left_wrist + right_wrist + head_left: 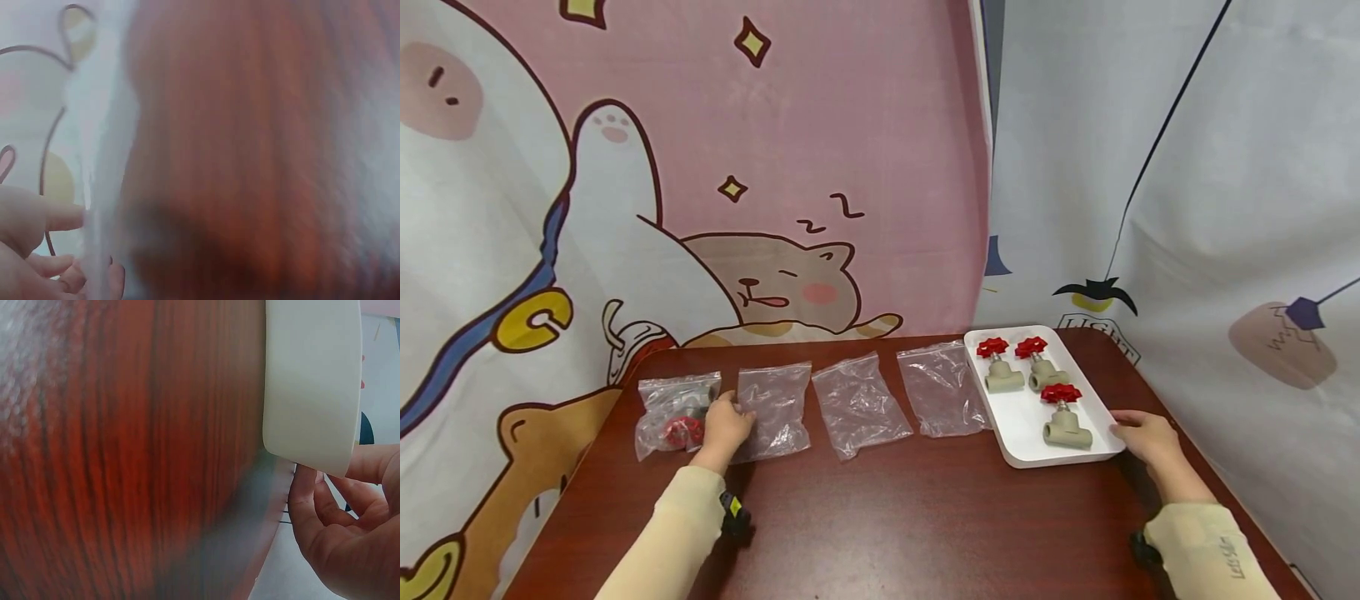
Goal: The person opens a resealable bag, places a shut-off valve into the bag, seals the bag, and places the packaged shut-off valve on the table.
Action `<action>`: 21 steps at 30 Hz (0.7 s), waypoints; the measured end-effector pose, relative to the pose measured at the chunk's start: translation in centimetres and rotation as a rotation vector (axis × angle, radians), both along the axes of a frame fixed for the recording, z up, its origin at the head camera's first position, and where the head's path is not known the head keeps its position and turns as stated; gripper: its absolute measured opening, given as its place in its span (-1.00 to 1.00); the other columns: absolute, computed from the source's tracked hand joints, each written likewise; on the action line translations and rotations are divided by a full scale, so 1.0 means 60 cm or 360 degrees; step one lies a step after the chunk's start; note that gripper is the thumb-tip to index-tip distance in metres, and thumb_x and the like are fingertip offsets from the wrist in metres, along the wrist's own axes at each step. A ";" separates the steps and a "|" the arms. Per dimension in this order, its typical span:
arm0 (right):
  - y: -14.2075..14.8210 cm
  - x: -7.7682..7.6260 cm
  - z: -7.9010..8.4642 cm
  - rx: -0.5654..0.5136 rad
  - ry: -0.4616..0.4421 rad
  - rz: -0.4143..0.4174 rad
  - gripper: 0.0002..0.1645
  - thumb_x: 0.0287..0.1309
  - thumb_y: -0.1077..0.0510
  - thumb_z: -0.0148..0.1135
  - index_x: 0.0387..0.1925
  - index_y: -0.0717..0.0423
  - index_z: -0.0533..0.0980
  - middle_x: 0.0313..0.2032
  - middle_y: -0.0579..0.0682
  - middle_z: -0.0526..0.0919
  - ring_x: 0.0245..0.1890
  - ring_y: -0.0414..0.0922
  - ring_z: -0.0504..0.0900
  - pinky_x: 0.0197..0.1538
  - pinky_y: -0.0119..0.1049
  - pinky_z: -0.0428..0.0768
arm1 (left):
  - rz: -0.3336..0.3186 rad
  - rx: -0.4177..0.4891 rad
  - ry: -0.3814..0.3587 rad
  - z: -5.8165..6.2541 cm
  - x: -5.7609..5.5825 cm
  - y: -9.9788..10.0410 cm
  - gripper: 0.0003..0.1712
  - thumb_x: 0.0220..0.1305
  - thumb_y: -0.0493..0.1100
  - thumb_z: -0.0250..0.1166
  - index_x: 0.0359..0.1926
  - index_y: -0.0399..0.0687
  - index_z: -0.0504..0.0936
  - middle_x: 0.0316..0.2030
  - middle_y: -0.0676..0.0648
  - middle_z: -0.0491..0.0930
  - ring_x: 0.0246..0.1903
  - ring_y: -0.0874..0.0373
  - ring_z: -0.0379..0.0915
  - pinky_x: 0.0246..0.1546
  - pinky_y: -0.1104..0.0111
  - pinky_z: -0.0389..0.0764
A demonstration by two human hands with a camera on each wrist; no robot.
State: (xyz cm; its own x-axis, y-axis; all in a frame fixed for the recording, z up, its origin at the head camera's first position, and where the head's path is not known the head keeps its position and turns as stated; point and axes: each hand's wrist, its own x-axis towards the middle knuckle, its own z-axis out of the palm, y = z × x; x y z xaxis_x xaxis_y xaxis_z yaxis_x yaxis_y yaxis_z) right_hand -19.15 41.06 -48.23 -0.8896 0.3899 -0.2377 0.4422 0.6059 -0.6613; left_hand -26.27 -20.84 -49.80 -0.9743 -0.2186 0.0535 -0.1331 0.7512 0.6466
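Head view. Table [865,533] in dark red wood, backdrop [880,142] beyond its far edge. In a row from far-left toward far-right corner, nearer the far edge than the near: filled bag [658,396] with one valve inside, red wheel showing through; left bag [777,404], middle bag [859,408] and right bag [942,387], all flat; then white tray [1015,429], set slantwise. Right bag against tray's left side or slightly under it; cannot tell which. On tray, three tan valves [1067,432] with red wheels: two near its far edge, one closer to its near edge. Left hand [726,425] between filled bag and left bag, close to both. Right hand [1146,437] at tray's right rim, just by near-right corner.

Left wrist view. Blurred clear film [106,156], probably left bag. Thumb and fingers close together at its edge; cannot tell whether pinching or merely touching.

Right wrist view. Tray corner gripped between thumb and fingers, out by table's right edge.

Handling, by judgement. Bags: light, limp, slippery; best taken at top seal or corner. Filled bag: lopsided, safer held around valve body through film. Valves: stiff, fairly heavy; better held by body than by wheel. Tray: rigid, best gripped at opposite rims and kept level against sliding valves.
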 end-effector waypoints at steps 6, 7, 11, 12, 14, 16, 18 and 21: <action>-0.003 0.002 0.002 -0.0002 0.0000 -0.0002 -0.44 0.26 0.19 0.00 0.20 0.47 0.28 0.21 0.55 0.20 0.15 0.39 0.23 0.16 0.25 0.32 | 0.0161 0.0860 -0.0303 0.024 -0.005 0.001 -0.22 0.09 -0.42 0.11 0.34 -0.51 0.06 -0.07 -0.30 0.34 -0.35 0.10 0.38 -0.42 0.47 0.43; -0.003 0.002 0.002 -0.0001 0.0003 -0.0002 -0.45 0.26 0.19 0.00 0.20 0.46 0.28 0.21 0.54 0.20 0.16 0.39 0.23 0.16 0.24 0.32 | 0.0178 0.0957 -0.0341 0.026 -0.006 0.000 -0.23 0.10 -0.42 0.08 0.35 -0.48 0.06 -0.04 -0.30 0.32 -0.40 0.15 0.38 -0.46 0.50 0.41; -0.001 0.000 0.000 0.0009 0.0023 0.0003 -0.45 0.25 0.19 0.01 0.19 0.46 0.30 0.20 0.54 0.22 0.15 0.38 0.24 0.15 0.23 0.32 | 0.0212 0.1116 -0.0337 0.030 -0.007 -0.003 -0.32 0.16 -0.39 0.03 0.35 -0.31 0.17 0.06 -0.27 0.29 -0.54 0.25 0.36 -0.54 0.49 0.44; 0.000 0.000 0.000 0.0013 0.0028 0.0006 -0.45 0.25 0.19 0.01 0.18 0.47 0.30 0.20 0.55 0.22 0.14 0.38 0.24 0.15 0.22 0.32 | 0.0206 0.1126 -0.0315 0.031 -0.007 -0.004 -0.35 0.18 -0.38 0.03 0.34 -0.28 0.19 0.09 -0.27 0.27 -0.54 0.27 0.36 -0.54 0.50 0.44; 0.000 -0.001 0.000 0.0014 0.0033 0.0005 -0.45 0.24 0.19 0.02 0.18 0.47 0.30 0.19 0.55 0.22 0.14 0.38 0.25 0.15 0.22 0.32 | 0.0180 0.1151 -0.0259 0.033 -0.007 -0.004 -0.38 0.23 -0.38 0.03 0.33 -0.26 0.20 0.14 -0.27 0.25 -0.52 0.31 0.36 -0.53 0.53 0.46; 0.000 0.000 -0.001 0.0007 0.0026 0.0000 -0.45 0.24 0.20 0.01 0.18 0.47 0.30 0.19 0.55 0.22 0.13 0.38 0.25 0.15 0.22 0.32 | 0.0144 0.1178 -0.0204 0.037 -0.007 -0.004 -0.40 0.25 -0.40 0.04 0.32 -0.26 0.20 0.15 -0.28 0.29 -0.51 0.34 0.38 -0.52 0.55 0.47; 0.000 0.000 -0.002 0.0004 0.0018 -0.0007 -0.45 0.24 0.20 0.01 0.18 0.47 0.30 0.20 0.55 0.21 0.14 0.38 0.24 0.15 0.23 0.32 | 0.0101 0.1197 -0.0170 0.042 -0.007 -0.005 -0.41 0.26 -0.44 0.05 0.32 -0.26 0.20 0.13 -0.25 0.38 -0.46 0.37 0.42 -0.47 0.55 0.50; 0.001 -0.001 -0.003 -0.0005 0.0003 -0.0020 -0.45 0.24 0.20 0.01 0.19 0.46 0.29 0.20 0.55 0.20 0.14 0.38 0.24 0.16 0.23 0.31 | 0.0043 0.1212 -0.0150 0.052 -0.007 -0.006 -0.39 0.23 -0.47 0.07 0.30 -0.24 0.21 0.02 -0.14 0.54 -0.39 0.39 0.48 -0.39 0.53 0.53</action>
